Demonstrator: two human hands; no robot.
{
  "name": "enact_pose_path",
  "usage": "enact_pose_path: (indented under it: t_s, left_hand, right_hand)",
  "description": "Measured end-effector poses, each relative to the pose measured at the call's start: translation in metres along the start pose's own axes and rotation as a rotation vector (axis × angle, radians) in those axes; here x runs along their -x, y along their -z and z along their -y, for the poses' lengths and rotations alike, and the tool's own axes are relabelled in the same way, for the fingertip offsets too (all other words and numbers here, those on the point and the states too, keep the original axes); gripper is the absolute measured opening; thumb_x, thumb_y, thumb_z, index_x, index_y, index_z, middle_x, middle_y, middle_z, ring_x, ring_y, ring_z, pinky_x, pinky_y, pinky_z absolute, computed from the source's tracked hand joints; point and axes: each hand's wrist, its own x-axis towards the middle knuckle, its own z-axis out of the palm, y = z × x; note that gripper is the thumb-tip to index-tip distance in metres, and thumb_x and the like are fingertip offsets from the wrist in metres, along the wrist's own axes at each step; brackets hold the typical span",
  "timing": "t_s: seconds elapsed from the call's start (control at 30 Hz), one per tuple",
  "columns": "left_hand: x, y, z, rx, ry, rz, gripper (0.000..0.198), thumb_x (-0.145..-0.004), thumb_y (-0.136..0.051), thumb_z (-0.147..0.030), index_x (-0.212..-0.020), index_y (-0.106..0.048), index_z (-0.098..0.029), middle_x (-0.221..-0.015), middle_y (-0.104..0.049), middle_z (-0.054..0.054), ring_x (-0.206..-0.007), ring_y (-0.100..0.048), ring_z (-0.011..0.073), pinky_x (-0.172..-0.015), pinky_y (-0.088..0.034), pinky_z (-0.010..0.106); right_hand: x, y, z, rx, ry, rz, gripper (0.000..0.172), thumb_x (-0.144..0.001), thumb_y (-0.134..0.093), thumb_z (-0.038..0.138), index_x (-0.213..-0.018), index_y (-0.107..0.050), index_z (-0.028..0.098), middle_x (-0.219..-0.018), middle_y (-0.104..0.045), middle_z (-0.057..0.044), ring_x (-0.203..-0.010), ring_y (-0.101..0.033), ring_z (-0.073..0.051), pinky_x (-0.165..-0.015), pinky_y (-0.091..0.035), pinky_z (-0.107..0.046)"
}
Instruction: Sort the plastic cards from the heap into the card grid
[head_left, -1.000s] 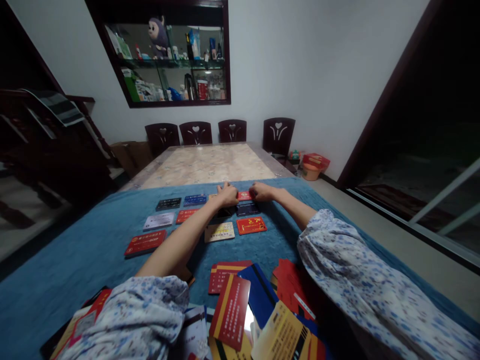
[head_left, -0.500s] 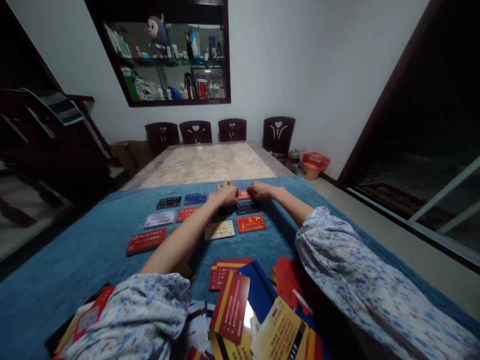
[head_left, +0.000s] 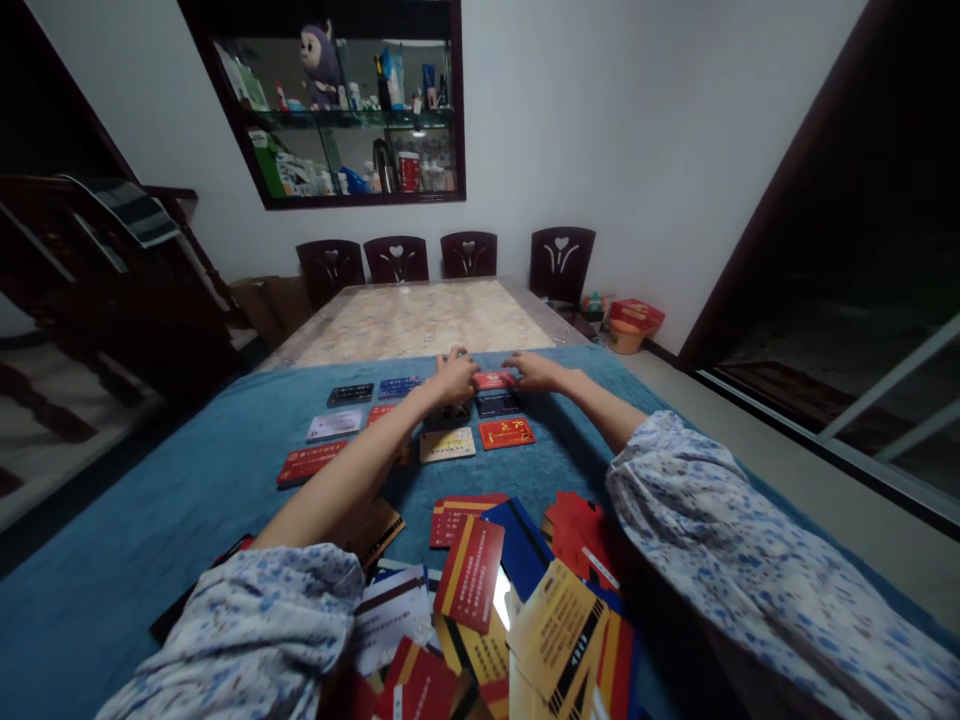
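A red card (head_left: 495,381) lies in the far row of cards on the blue cloth, between my two hands. My left hand (head_left: 454,376) is at the card's left end, its thumb side pinching that edge and its other fingers spread above. At the card's right end, my right hand (head_left: 534,371) has its fingers loosely stretched, tips just over the corner. Nearer to me are a dark card (head_left: 500,404), a red and yellow card (head_left: 505,433) and a cream card (head_left: 447,445). My left wrist and forearm partly hide the middle cards.
A loose heap of cards lies close to me, with a red striped card (head_left: 472,575) and a gold card (head_left: 559,625) on top. Further left are a black card (head_left: 351,395), a blue card (head_left: 399,387) and a white card (head_left: 334,425). Chairs (head_left: 469,255) stand beyond the table (head_left: 420,318).
My right hand has loosened, its fingers straightening and lifting slightly at the red card's right end. My left hand stays at the left end. The view has shifted slightly.
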Motion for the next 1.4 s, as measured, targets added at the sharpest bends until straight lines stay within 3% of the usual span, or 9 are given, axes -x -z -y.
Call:
enact_pose_path:
  t_s: [0.2,0.6,0.97,1.4]
  left_hand:
    - [0.026,0.002,-0.006,0.019,-0.074,-0.071,0.035,-0.083,-0.051,-0.015,-0.111,-0.071,-0.021,-0.126,-0.062,0.013,-0.134,-0.031,0.0356,-0.1,-0.029,0.058]
    - [0.079,0.01,-0.022,0.058,-0.118,-0.139,0.03,-0.083,-0.055,-0.015,-0.107,-0.071,-0.022,-0.121,-0.064,0.011,-0.132,-0.034,0.0356,-0.099,-0.029,0.058]
    - [0.131,0.019,-0.037,0.104,-0.139,-0.156,0.029,-0.084,-0.056,-0.015,-0.106,-0.072,-0.024,-0.121,-0.065,0.009,-0.132,-0.035,0.0342,-0.102,-0.025,0.057]
    - [0.18,0.015,-0.074,0.149,-0.194,-0.173,0.022,-0.087,-0.062,-0.024,-0.107,-0.071,-0.023,-0.118,-0.065,0.01,-0.133,-0.033,0.0353,-0.1,-0.026,0.057]
  right_hand:
    - [0.028,0.007,0.008,0.0,0.013,-0.109,0.046,-0.082,-0.06,0.015,-0.129,-0.062,0.017,-0.122,-0.06,-0.013,-0.111,-0.059,-0.025,-0.092,-0.046,-0.029]
    - [0.088,0.012,0.04,0.032,0.087,-0.168,0.034,-0.084,-0.059,0.015,-0.117,-0.068,0.02,-0.109,-0.062,-0.01,-0.096,-0.058,-0.021,-0.076,-0.043,-0.026]
    - [0.135,0.004,0.067,-0.002,0.125,-0.171,0.028,-0.087,-0.057,0.016,-0.111,-0.07,0.021,-0.107,-0.065,-0.01,-0.101,-0.058,-0.022,-0.078,-0.042,-0.028]
    - [0.191,-0.006,0.093,-0.048,0.213,-0.207,0.025,-0.085,-0.056,0.011,-0.102,-0.072,0.02,-0.1,-0.064,-0.009,-0.095,-0.053,-0.022,-0.079,-0.041,-0.032]
